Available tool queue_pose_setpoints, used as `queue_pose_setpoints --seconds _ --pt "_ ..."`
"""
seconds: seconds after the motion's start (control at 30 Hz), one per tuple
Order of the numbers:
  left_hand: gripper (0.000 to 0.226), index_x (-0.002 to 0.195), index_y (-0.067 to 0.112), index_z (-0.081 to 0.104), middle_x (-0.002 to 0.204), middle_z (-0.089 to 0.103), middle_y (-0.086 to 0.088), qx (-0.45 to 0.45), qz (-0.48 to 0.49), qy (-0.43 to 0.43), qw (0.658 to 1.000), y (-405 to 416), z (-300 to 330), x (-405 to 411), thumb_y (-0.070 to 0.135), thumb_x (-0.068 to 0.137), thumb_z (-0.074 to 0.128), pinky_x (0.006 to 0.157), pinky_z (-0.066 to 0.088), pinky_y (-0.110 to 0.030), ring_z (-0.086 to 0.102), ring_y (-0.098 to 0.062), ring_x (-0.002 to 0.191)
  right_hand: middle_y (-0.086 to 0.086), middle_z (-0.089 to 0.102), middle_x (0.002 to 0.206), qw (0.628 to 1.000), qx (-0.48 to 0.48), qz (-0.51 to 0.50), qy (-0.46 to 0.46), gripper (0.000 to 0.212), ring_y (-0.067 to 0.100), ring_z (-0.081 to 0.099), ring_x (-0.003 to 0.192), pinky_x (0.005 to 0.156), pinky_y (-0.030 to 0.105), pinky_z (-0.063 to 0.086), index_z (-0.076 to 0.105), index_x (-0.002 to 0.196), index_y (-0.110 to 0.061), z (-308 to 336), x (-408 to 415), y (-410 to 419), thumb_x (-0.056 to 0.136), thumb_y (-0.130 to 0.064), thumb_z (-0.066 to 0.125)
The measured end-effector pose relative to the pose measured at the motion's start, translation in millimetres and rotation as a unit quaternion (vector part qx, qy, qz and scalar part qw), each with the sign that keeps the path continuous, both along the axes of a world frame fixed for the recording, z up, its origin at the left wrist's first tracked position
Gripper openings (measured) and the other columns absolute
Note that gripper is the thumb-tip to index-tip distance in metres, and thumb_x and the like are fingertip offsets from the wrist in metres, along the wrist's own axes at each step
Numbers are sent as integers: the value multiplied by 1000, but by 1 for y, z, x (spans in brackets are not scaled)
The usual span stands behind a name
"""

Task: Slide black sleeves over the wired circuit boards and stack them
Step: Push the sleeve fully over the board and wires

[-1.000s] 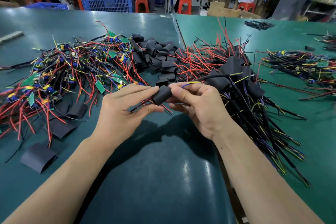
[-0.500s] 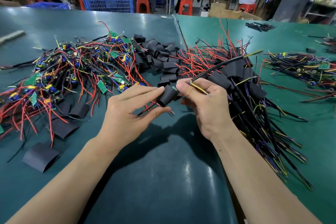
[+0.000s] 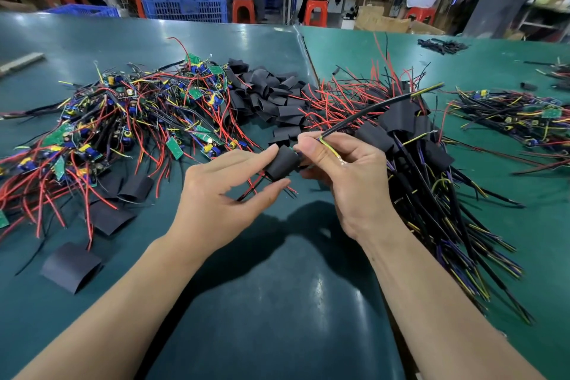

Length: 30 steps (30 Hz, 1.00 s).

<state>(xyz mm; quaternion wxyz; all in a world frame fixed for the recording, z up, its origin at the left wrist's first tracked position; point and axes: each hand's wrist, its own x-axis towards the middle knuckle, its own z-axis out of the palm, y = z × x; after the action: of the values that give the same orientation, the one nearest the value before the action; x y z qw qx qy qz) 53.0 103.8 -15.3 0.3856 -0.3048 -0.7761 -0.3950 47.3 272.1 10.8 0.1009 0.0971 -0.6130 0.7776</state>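
While left hand pinches sleeve, cable points up-right

Both bare forearms reach forward from the lower corners and converge at mid-frame. The left hand lies palm-down, its extended fingers and thumb pinching a black sleeve between the tips. The right hand, fingers curled, pinches a black cable between thumb and forefinger, close beside the left fingertips
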Motion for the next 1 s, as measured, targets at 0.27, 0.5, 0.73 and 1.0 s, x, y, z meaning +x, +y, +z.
queue_pose_setpoints --seconds 0.27,0.5,0.73,1.0 --pt "50 123 -3 55 93 70 1 -4 -48 -12 999 -1 0 -2 18 82 73 77 56 -43 66 -32 77 2 72 71 999 43 -3 3 13 12 62 56 53 22 50 74 77 -16 3 1 2 88 -9 71" --pt "47 112 0 70 95 72 -5 -57 27 8 998 -8 1 -9 30 76 80 78 49 -49 64 -29 80 5 70 73 1000 -12 22 -17 8 14 59 54 50 23 49 72 80 -9 2 0 -1 88 -8 70" --pt "34 111 -1 71 85 72 -8 -88 124 55 987 -13 -1 -12 24 88 72 82 47 -45 65 -28 82 3 72 73 999 -33 -5 28 19 15 68 62 62 24 56 74 82 -12 0 2 -5 85 5 69" --pt "37 104 -7 72 82 74 -10 -57 74 47 994 -11 -1 -11 17 78 77 74 53 -40 65 -28 74 3 71 74 997 65 -36 25 14 16 66 54 50 22 50 74 83 -17 0 3 -1 87 -4 71"
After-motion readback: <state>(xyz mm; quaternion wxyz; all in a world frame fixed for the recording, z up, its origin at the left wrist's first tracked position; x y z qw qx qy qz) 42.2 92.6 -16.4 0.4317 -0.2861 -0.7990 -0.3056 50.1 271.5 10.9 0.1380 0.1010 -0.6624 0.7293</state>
